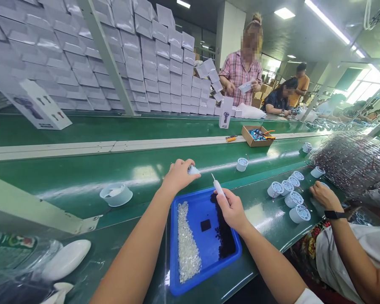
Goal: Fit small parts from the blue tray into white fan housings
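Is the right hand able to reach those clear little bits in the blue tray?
Probably yes: the right hand is over the edge of the blue tray, with nothing seen blocking the way to the clear bits. But it holds a white pen-shaped tool, which might make pinching them tricky.

Site: factory assembly floor | Evidence: long green conveyor line (139, 150) | far side of line: stacked white product cartons (163, 61), standing worker in plaid shirt (239, 71) | near side of line: blue parts tray (207, 253), white cylindrical housings (299, 217) | above line: fluorescent tubes (327, 22)
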Tool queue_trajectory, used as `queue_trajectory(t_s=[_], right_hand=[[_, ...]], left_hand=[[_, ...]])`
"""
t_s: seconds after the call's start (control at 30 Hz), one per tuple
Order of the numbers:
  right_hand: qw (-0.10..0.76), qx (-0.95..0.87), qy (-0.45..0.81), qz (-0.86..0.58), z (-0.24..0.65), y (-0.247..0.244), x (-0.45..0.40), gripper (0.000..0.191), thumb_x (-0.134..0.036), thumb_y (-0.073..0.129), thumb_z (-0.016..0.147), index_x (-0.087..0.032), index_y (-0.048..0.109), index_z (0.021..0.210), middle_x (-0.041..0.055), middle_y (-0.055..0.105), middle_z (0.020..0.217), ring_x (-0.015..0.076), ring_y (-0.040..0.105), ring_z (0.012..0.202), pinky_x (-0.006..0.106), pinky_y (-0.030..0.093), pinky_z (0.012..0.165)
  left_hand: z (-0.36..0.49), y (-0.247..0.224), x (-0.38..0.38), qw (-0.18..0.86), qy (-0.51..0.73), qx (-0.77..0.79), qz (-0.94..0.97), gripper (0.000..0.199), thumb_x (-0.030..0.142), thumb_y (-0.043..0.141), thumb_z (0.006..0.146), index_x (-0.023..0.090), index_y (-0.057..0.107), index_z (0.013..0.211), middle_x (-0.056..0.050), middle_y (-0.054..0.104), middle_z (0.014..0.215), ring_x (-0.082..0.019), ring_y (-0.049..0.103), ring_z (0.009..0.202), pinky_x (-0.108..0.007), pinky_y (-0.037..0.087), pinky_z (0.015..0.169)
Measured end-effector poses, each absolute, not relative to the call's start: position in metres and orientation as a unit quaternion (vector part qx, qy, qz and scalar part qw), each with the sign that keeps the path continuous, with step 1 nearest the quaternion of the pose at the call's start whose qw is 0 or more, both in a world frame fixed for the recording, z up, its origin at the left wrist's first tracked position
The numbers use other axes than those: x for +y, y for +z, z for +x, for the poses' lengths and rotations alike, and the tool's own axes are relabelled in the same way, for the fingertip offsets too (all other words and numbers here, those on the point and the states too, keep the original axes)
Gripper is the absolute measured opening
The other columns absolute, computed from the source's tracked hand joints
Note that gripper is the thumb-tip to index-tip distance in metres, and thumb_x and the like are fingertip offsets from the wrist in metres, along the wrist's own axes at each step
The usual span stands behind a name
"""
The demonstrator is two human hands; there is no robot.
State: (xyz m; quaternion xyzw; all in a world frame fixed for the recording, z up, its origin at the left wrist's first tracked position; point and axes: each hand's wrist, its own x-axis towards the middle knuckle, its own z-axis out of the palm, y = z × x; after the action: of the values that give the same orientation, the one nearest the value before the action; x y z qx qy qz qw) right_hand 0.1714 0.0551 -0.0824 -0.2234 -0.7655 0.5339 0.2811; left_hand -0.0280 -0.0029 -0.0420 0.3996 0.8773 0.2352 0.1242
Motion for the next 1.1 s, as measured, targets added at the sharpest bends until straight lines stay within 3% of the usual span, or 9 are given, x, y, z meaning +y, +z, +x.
queue_trajectory(t_s=[0.17, 0.27, 0.37, 0.53, 0.63, 0.73, 0.8, 0.97, 1.1], right_hand=[[0.285, -0.768, 0.526, -0.228, 0.171, -0.083, 0.057, 0.037, -0.045, 0.05, 0.087, -0.015, 0.068, 0.098, -0.004, 0.043, 0.058, 0.0108, 0.037, 0.055, 0.025, 0.034, 0.054], [0.285, -0.759, 0.539, -0.228, 0.17, -0.086, 0.059, 0.035, -0.043, 0.053, 0.086, -0.016, 0.066, 0.105, -0.0036, 0.047, 0.062, 0.0112, 0.04, 0.056, 0.025, 0.035, 0.055], [0.279, -0.742, 0.565, -0.228, 0.17, -0.09, 0.062, 0.039, -0.044, 0.053, 0.085, -0.018, 0.06, 0.114, -0.0081, 0.04, 0.054, 0.0099, 0.032, 0.048, 0.024, 0.027, 0.047], [0.318, -0.734, 0.56, -0.215, 0.17, -0.09, 0.063, 0.019, -0.037, 0.061, 0.081, -0.022, 0.056, 0.09, -0.0095, 0.04, 0.053, 0.0089, 0.036, 0.048, 0.023, 0.031, 0.048], [0.347, -0.732, 0.551, -0.2, 0.169, -0.089, 0.061, 0.02, -0.034, 0.068, 0.075, -0.023, 0.053, 0.082, -0.0054, 0.052, 0.065, 0.0095, 0.047, 0.056, 0.024, 0.041, 0.054], [0.335, -0.732, 0.569, -0.169, 0.167, -0.091, 0.06, 0.022, -0.038, 0.07, 0.076, -0.023, 0.056, 0.084, -0.002, 0.059, 0.076, 0.0115, 0.055, 0.062, 0.027, 0.049, 0.059], [0.309, -0.735, 0.584, -0.152, 0.166, -0.093, 0.059, 0.023, -0.043, 0.067, 0.08, -0.023, 0.058, 0.088, 0.0, 0.062, 0.08, 0.0139, 0.062, 0.066, 0.03, 0.053, 0.064], [0.263, -0.757, 0.585, -0.126, 0.166, -0.095, 0.058, 0.028, -0.051, 0.062, 0.085, -0.024, 0.062, 0.093, 0.0026, 0.067, 0.084, 0.0173, 0.069, 0.072, 0.035, 0.059, 0.071], [0.231, -0.771, 0.582, -0.11, 0.167, -0.096, 0.058, 0.031, -0.053, 0.061, 0.086, -0.024, 0.062, 0.097, 0.0035, 0.069, 0.085, 0.0181, 0.071, 0.074, 0.035, 0.061, 0.071]], left_hand=[[-0.036, -0.043, -0.003, 0.133, 0.213, 0.863, 0.438, 0.052, 0.044, 0.05, 0.08, 0.02, 0.062, 0.124, -0.016, 0.055, 0.134, -0.038, 0.042, 0.132, -0.046, 0.036, 0.109], [-0.045, -0.031, -0.014, 0.114, 0.253, 0.866, 0.415, 0.052, 0.048, 0.045, 0.082, 0.022, 0.062, 0.124, -0.014, 0.058, 0.133, -0.035, 0.047, 0.129, -0.047, 0.04, 0.108], [-0.055, -0.02, -0.032, 0.121, 0.175, 0.923, 0.32, 0.053, 0.05, 0.046, 0.082, 0.025, 0.061, 0.127, -0.016, 0.051, 0.142, -0.039, 0.041, 0.135, -0.055, 0.039, 0.107], [-0.07, -0.018, -0.057, 0.178, 0.05, 0.967, 0.176, 0.061, 0.052, 0.057, 0.078, 0.025, 0.058, 0.133, -0.02, 0.032, 0.156, -0.046, 0.03, 0.143, -0.062, 0.039, 0.104], [-0.08, -0.024, -0.064, 0.22, 0.034, 0.959, 0.174, 0.062, 0.052, 0.06, 0.077, 0.024, 0.06, 0.133, -0.018, 0.036, 0.157, -0.044, 0.037, 0.141, -0.057, 0.042, 0.104], [-0.088, -0.03, -0.065, 0.226, 0.012, 0.951, 0.213, 0.05, 0.042, 0.064, 0.076, 0.024, 0.068, 0.122, -0.014, 0.057, 0.142, -0.037, 0.051, 0.132, -0.045, 0.041, 0.108], [-0.091, -0.032, -0.064, 0.215, 0.013, 0.947, 0.238, 0.046, 0.036, 0.069, 0.071, 0.027, 0.071, 0.116, -0.008, 0.064, 0.134, -0.033, 0.058, 0.125, -0.037, 0.046, 0.102], [-0.083, -0.024, -0.06, 0.225, 0.07, 0.925, 0.297, 0.047, 0.025, 0.061, 0.074, 0.029, 0.067, 0.121, -0.003, 0.068, 0.129, -0.023, 0.069, 0.102, -0.023, 0.051, 0.072], [-0.071, -0.014, -0.054, 0.213, 0.093, 0.918, 0.321, 0.04, 0.024, 0.057, 0.077, 0.027, 0.069, 0.116, -0.003, 0.067, 0.13, -0.023, 0.066, 0.107, -0.023, 0.05, 0.075]])
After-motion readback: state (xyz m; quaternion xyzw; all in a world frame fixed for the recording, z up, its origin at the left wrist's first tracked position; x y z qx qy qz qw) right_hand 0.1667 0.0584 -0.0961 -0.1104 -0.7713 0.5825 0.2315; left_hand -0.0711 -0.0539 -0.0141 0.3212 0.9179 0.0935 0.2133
